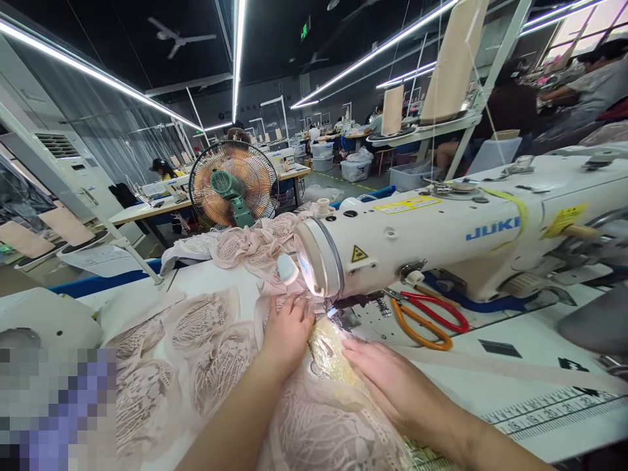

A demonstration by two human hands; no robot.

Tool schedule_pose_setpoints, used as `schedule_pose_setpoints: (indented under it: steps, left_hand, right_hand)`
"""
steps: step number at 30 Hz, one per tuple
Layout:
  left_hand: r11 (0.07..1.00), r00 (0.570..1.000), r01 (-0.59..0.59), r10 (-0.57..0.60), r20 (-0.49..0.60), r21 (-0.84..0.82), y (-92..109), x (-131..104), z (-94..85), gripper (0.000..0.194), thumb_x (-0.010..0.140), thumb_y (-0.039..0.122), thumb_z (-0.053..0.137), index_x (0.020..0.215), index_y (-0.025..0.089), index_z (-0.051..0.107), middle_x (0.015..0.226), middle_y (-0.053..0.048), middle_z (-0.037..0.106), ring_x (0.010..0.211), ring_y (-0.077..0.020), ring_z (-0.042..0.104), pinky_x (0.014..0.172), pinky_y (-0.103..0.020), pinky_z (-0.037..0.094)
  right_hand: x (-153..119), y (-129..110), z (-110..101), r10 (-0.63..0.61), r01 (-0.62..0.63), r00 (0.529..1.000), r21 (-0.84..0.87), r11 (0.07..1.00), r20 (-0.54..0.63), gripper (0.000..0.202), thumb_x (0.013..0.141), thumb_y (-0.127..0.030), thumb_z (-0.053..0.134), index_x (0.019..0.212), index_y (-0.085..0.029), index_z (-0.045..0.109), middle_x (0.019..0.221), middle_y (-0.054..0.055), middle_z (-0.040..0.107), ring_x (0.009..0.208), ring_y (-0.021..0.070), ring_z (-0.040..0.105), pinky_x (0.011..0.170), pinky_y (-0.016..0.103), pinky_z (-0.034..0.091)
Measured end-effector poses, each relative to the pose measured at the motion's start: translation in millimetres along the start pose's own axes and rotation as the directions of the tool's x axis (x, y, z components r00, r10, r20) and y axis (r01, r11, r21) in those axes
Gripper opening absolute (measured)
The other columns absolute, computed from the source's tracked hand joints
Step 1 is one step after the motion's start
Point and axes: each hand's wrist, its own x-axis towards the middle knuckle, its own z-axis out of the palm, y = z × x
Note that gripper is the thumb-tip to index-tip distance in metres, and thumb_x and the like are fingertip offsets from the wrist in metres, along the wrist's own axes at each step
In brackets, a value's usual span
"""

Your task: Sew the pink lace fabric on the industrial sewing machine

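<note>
Pressing flat, both hands, left hand (287,330) and right hand (387,379), pin lace fabric (314,418) at the sewing machine (417,242) needle; scissors (424,317) at two o'clock; seam barely begun, I judge.

Hands: two, a left hand (287,330) and a right hand (387,379), both lying on pink lace cloth (314,418)
Sewing machines up close: one white Juki sewing machine (441,242)
Scissors: one pair, scissors with red and orange handles (424,317)
Fans: one standing fan (233,185) and one ceiling fan (179,37)
Rulers: one printed ruler (549,409) on the table
</note>
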Motion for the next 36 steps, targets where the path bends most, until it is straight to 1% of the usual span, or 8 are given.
schedule_pose_setpoints:
  steps: [3, 7, 9, 12, 16, 22, 27, 36]
  left_hand:
    - [0.970, 0.990, -0.136, 0.124, -0.069, -0.203, 11.2, -5.2, -15.2, 0.025, 0.088, 0.018, 0.047, 0.101, 0.018, 0.067, 0.124, -0.013, 0.061, 0.118, -0.0286, 0.052, 0.102, -0.052, 0.037]
    - [0.740, 0.907, -0.292, 0.415, 0.071, -0.606, 32.9, -8.8, -28.5, 0.022, 0.079, 0.032, 0.064, 0.095, 0.017, 0.067, 0.092, -0.006, 0.069, 0.083, -0.0190, 0.061, 0.076, -0.029, 0.049]
    - [0.661, 0.866, -0.227, 0.474, 0.163, -0.715, 38.2, -9.2, -26.6, 0.016, 0.077, 0.033, 0.067, 0.083, 0.018, 0.067, 0.073, 0.000, 0.064, 0.069, -0.0147, 0.057, 0.065, -0.024, 0.046]
    - [0.623, 0.938, 0.009, 0.266, 0.223, -0.783, 34.2, -8.0, -17.2, 0.018, 0.081, 0.027, 0.058, 0.065, 0.018, 0.060, 0.059, 0.005, 0.052, 0.058, -0.0107, 0.049, 0.057, -0.020, 0.041]
    - [0.637, 0.978, 0.204, -0.098, 0.184, -0.744, 15.9, -1.7, -4.1, 0.025, 0.086, 0.021, 0.042, 0.064, 0.017, 0.054, 0.062, 0.002, 0.050, 0.064, -0.0133, 0.051, 0.061, -0.023, 0.043]
    - [0.715, 0.926, 0.350, -0.360, 0.110, -0.605, -0.2, 6.4, 5.0, 0.023, 0.082, 0.014, 0.042, 0.065, 0.016, 0.057, 0.078, -0.004, 0.059, 0.082, -0.0194, 0.057, 0.078, -0.032, 0.046]
    - [0.802, 0.916, 0.396, -0.381, 0.128, -0.447, 0.4, 4.6, 2.3, 0.022, 0.085, 0.011, 0.041, 0.079, 0.014, 0.063, 0.093, -0.009, 0.063, 0.091, -0.0216, 0.060, 0.081, -0.034, 0.048]
    - [0.968, 0.961, 0.210, -0.178, 0.211, -0.140, 27.1, -9.2, -14.2, 0.055, 0.079, 0.006, 0.053, 0.132, 0.020, 0.049, 0.114, -0.017, 0.060, 0.089, -0.0291, 0.063, 0.068, -0.038, 0.050]
  right_hand:
    - [-18.2, -10.0, -16.5, 0.197, -0.232, 0.971, 0.348, 0.908, 0.132, 0.027, 0.094, -0.028, 0.041, 0.106, -0.021, 0.064, 0.091, 0.004, 0.072, 0.083, 0.0214, 0.068, 0.072, 0.028, 0.057]
    - [-37.5, -23.0, -25.8, 0.187, -0.322, 0.931, 0.468, 0.823, 0.313, 0.019, 0.074, -0.019, 0.059, 0.091, -0.024, 0.064, 0.080, -0.001, 0.070, 0.068, 0.0205, 0.065, 0.061, 0.026, 0.053]
    - [-38.0, -23.5, -24.1, 0.176, -0.280, 0.953, 0.494, 0.823, 0.246, 0.020, 0.077, -0.017, 0.053, 0.091, -0.025, 0.064, 0.087, 0.001, 0.071, 0.076, 0.0211, 0.066, 0.068, 0.028, 0.053]
    - [-31.7, -18.1, -17.0, 0.319, -0.297, 0.947, 0.525, 0.798, 0.050, 0.026, 0.088, -0.026, 0.046, 0.110, -0.024, 0.060, 0.097, 0.006, 0.069, 0.081, 0.0222, 0.065, 0.065, 0.030, 0.054]
    - [-27.6, -17.9, -6.0, 0.535, -0.414, 0.843, 0.577, 0.704, -0.048, 0.048, 0.094, -0.040, 0.043, 0.138, -0.022, 0.039, 0.110, 0.011, 0.064, 0.092, 0.0232, 0.064, 0.063, 0.028, 0.055]
    - [-26.2, -34.2, 2.4, 0.226, -0.293, 0.950, 0.370, 0.882, 0.215, 0.046, 0.093, -0.034, 0.041, 0.137, -0.027, 0.047, 0.091, 0.006, 0.063, 0.081, 0.0231, 0.063, 0.070, 0.036, 0.053]
    - [-15.7, -36.2, 4.3, 0.222, -0.290, 0.948, 0.330, 0.899, 0.227, 0.031, 0.093, -0.029, 0.037, 0.094, -0.026, 0.067, 0.081, 0.003, 0.064, 0.076, 0.0216, 0.063, 0.065, 0.031, 0.048]
    - [-8.1, -18.7, 8.5, 0.383, -0.401, 0.916, 0.239, 0.884, 0.120, 0.038, 0.092, -0.037, 0.034, 0.057, -0.023, 0.036, 0.059, 0.002, 0.054, 0.058, 0.0194, 0.053, 0.052, 0.029, 0.035]
